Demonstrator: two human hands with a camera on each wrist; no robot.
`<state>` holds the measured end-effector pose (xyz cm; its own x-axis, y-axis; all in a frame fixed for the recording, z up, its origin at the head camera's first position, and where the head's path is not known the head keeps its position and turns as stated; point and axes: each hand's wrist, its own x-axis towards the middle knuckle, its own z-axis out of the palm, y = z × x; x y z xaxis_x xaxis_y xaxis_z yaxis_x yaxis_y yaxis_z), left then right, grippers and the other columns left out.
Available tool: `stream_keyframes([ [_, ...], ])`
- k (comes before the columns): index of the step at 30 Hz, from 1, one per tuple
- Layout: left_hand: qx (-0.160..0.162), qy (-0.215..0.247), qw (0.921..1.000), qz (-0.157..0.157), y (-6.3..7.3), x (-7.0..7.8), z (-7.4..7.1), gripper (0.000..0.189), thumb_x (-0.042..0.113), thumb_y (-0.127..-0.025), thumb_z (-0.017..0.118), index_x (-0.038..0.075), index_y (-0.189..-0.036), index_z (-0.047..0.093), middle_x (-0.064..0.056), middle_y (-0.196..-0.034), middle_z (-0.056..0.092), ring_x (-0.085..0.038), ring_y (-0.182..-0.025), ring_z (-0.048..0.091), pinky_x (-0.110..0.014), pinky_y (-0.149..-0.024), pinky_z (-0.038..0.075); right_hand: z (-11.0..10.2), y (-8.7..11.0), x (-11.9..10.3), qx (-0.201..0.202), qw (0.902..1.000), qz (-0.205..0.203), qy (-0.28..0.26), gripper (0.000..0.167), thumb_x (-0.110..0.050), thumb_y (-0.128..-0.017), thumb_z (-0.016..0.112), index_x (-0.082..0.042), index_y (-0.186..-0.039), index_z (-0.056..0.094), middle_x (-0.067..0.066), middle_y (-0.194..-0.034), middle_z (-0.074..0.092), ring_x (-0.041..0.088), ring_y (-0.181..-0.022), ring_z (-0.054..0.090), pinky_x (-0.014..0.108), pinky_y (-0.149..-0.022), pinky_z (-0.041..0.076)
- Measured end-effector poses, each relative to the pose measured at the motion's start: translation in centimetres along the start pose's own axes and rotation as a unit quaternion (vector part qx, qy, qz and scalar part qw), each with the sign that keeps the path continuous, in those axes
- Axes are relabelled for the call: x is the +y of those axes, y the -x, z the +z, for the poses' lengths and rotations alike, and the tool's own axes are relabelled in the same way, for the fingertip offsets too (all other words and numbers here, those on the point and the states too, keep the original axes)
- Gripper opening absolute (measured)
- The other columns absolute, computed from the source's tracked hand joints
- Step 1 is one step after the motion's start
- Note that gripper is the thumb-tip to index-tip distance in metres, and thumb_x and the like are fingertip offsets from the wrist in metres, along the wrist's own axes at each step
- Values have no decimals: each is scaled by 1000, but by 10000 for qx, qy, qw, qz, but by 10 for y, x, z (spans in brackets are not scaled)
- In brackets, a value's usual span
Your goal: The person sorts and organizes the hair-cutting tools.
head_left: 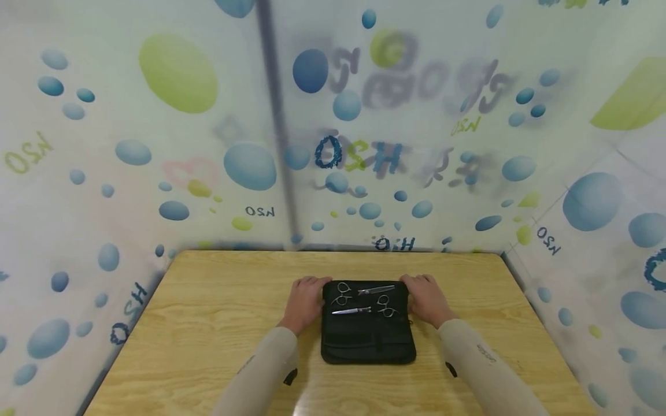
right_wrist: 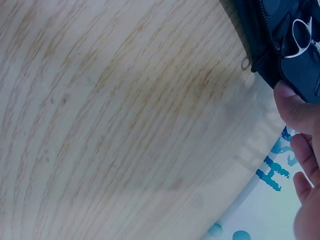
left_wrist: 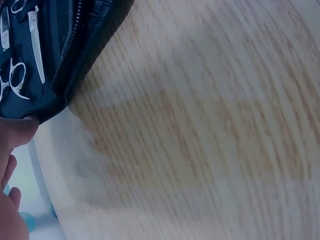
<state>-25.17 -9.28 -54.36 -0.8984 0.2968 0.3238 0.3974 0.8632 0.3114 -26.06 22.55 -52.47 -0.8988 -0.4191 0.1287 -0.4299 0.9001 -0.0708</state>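
Observation:
A black zippered scissors case (head_left: 366, 338) lies unfolded on the wooden table. Inside it are two silver pairs of hair scissors; the upper pair (head_left: 380, 289) has its finger rings to the left, the lower pair (head_left: 351, 311) has them to the right. My left hand (head_left: 304, 301) grips the case's far left corner, and its thumb (left_wrist: 21, 131) lies on the zipper edge in the left wrist view. At the far right corner my right hand (head_left: 429, 300) pinches the edge, thumb (right_wrist: 290, 102) on top in the right wrist view. Fingers under the edge are partly hidden.
The light wooden table (head_left: 218, 312) extends to both sides of the case. Behind it hangs a white curtain (head_left: 442, 202) printed with blue and green dots, close to the table's far edge. A zipper pull (right_wrist: 245, 63) hangs at the case's right side.

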Motion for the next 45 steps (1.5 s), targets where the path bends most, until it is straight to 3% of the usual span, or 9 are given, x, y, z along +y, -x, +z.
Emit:
stream_keyframes([
  [10,296,140,9994,57,5,-1,-7,43,4,-78,78,20,-117,67,-1,-111,72,-23,-107,64,-49,-97,45,-5,2,-4,270,9996,-105,-54,45,-7,-74,82,-9,-113,59,7,-103,73,27,-95,66,52,-102,42],
  [21,485,182,9983,261,11,0,-16,29,9,-83,76,20,-109,72,3,-104,74,-19,-100,67,-46,-97,45,-11,9,-6,776,9968,-165,-112,25,-11,-77,82,-16,-94,65,-3,-82,72,19,-79,63,49,-98,44],
  [27,788,176,9959,408,14,-5,-18,27,9,-81,78,22,-105,72,5,-99,74,-16,-96,66,-43,-96,46,-13,8,-7,1041,9940,-292,-157,21,-12,-79,80,-16,-94,67,-1,-82,72,19,-77,63,48,-98,45],
  [32,962,147,9934,610,18,-8,-19,25,8,-79,79,20,-100,72,5,-95,74,-17,-95,66,-43,-93,47,-16,10,-8,955,9945,-322,-280,22,-14,-78,81,-17,-94,67,-3,-84,72,16,-80,62,47,-98,44],
  [35,1026,110,9912,830,21,-7,-19,23,8,-78,80,19,-97,72,5,-94,73,-17,-94,66,-43,-91,47,-16,13,-6,796,9943,-340,-629,21,-12,-78,81,-18,-92,67,-5,-84,71,15,-81,62,48,-97,44],
  [39,957,44,9890,1126,26,-7,-20,23,10,-78,81,20,-96,71,7,-92,73,-16,-92,65,-42,-90,48,-16,18,0,555,9897,-420,-1250,20,-10,-78,80,-22,-88,67,-9,-85,70,11,-80,62,48,-94,45],
  [45,242,-134,9885,1489,34,-10,-27,18,17,-87,74,24,-103,74,9,-96,74,-14,-97,66,-41,-92,48,-17,23,1,169,9841,-672,-1635,20,-6,-79,78,-23,-87,69,-13,-86,69,9,-82,63,45,-86,49],
])
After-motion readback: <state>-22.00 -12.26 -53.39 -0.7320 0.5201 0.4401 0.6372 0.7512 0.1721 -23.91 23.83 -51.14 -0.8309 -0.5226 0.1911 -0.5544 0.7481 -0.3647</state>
